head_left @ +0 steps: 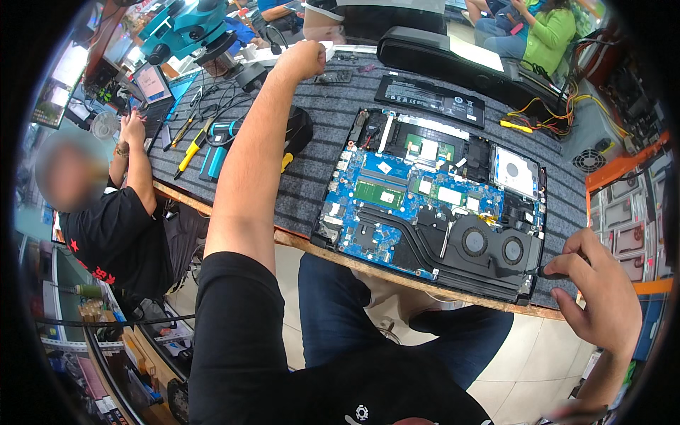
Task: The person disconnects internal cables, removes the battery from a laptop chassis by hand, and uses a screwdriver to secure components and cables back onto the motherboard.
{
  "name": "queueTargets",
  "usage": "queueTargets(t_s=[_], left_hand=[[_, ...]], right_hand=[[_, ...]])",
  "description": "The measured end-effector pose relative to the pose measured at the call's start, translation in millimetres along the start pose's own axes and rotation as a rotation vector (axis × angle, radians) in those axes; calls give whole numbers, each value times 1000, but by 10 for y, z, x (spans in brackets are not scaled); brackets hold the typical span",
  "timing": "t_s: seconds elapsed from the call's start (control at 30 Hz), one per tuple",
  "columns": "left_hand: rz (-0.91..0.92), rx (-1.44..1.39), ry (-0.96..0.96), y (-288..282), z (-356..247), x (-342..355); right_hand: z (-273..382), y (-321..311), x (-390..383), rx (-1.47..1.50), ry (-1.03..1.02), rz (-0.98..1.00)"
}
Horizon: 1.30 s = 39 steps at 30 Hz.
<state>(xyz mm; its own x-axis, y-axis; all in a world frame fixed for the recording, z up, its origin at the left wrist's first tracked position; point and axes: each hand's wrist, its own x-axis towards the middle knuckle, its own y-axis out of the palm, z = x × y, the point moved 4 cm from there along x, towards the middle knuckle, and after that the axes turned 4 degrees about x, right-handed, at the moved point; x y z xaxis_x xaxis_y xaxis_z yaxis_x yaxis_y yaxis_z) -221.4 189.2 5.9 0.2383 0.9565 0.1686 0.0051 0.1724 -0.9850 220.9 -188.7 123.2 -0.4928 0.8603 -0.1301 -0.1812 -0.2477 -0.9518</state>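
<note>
An opened laptop [425,195] lies on the bench in front of me, its blue circuit board and two black fans showing. At its near right corner, my right hand [601,290] is closed in a pinch on a thin dark tool [536,271], which points at the right fan [512,249]. The tool's exact kind is mostly hidden by the fingers. My left arm stretches to the back of the bench, where my left hand [303,60] is curled closed; whatever it may hold is hidden. A black laptop battery [431,100] lies behind the laptop.
A ribbed grey mat [333,106] covers the bench. Left of my arm lie a yellow-black screwdriver [190,150] and a teal tool [214,159]. A teal microscope [188,28] stands at the back left. A long black speaker-like bar [453,60] spans the back. A co-worker sits on the left.
</note>
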Motion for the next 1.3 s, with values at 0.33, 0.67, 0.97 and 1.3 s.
queueTargets(t_s=[0.33,0.67,0.97,1.3], left_hand=[[-18,28,-58,-75,-114,-77],[29,-86,-87,-20,17,31],[46,-55,73,26,-136,-12],[-62,18,19,-30,-21,45]], right_hand=[[17,3,10,-17,3,-6],[16,12,12,-6,15,-10],[9,27,27,-23,12,-24],[51,22,51,-37,22,-70]])
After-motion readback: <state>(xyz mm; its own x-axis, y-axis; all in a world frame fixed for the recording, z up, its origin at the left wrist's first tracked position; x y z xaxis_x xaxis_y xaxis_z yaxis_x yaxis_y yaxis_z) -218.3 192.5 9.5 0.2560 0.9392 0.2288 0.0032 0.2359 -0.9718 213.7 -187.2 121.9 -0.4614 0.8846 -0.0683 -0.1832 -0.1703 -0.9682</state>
